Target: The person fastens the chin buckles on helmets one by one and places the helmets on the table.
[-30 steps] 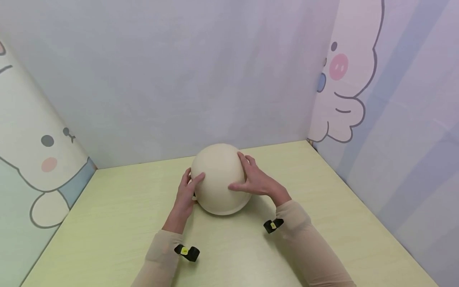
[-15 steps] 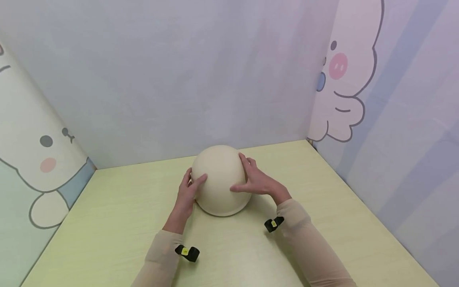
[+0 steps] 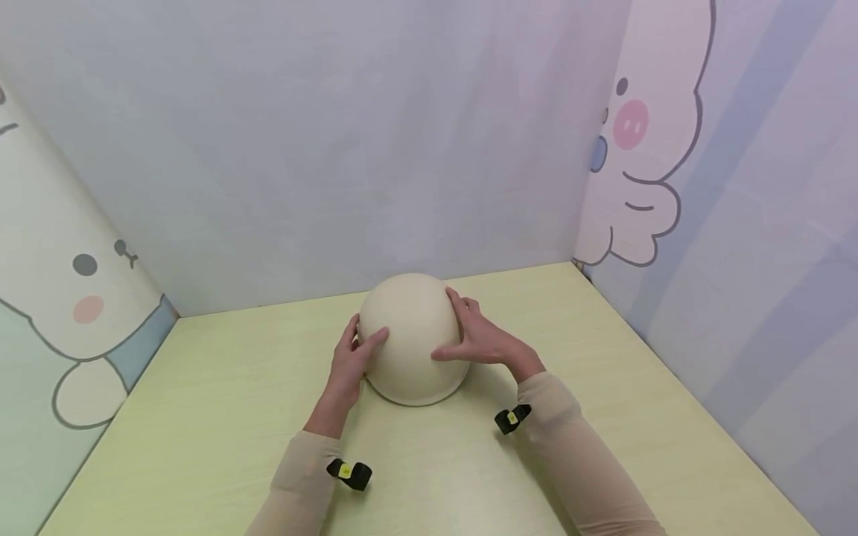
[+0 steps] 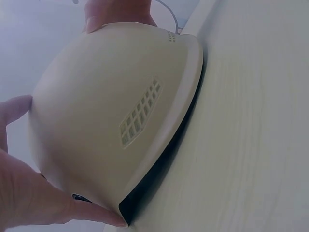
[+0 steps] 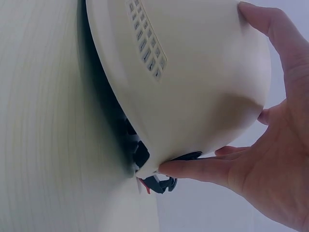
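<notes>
A cream safety helmet (image 3: 412,339) sits dome up on the table, its smooth shell facing me. My left hand (image 3: 348,366) holds its left side, thumb on the shell and fingers round the far edge. On the other side my right hand (image 3: 488,339) grips it with thumb and fingers spread. Grid-like vents (image 4: 140,116) show in the left wrist view, and a dark gap runs between rim and table. In the right wrist view, dark straps (image 5: 161,183) with a bit of red stick out under the rim. Most of the helmet's inside is hidden.
The pale yellow-green wood-grain table (image 3: 221,417) meets a plain grey-lilac curtain (image 3: 375,149) close behind the helmet. Side panels with cartoon animals (image 3: 653,149) border the table left and right. Each beige sleeve carries a small black wrist device (image 3: 512,419).
The helmet has shifted very slightly towards me, with both hands staying on it. A dark spot on its rim beside the left hand is no longer seen.
</notes>
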Motion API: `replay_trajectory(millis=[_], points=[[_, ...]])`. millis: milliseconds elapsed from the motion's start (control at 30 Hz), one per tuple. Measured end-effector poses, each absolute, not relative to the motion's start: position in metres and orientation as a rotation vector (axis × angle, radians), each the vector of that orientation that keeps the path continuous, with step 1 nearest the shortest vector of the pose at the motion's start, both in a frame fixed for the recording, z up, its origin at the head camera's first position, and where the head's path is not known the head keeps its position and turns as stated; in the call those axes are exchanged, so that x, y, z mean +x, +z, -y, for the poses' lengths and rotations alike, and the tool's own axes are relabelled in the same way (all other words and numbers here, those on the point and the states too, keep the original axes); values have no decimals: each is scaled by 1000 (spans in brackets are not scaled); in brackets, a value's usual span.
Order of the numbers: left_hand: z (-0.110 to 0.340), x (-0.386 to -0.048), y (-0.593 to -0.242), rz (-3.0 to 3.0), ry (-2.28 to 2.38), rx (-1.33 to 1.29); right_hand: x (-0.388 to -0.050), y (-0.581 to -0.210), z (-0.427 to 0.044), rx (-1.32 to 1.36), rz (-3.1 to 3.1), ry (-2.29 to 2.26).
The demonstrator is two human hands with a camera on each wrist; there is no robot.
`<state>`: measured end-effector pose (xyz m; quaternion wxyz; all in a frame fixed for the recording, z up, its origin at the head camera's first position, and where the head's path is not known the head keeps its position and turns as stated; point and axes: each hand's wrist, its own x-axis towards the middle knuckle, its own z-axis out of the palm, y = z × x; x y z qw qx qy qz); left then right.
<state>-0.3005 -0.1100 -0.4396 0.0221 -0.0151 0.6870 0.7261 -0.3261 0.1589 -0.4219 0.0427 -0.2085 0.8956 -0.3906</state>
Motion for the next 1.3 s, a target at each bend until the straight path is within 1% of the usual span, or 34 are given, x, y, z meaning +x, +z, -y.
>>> replay_trajectory(millis=[600, 1300], points=[[111, -300, -438, -2201, 2210, -32, -326, -422, -159, -629, -2733, -1167], [117, -299, -434, -2300, 2135, -110, -327, -421, -164, -670, -2736, -1149]])
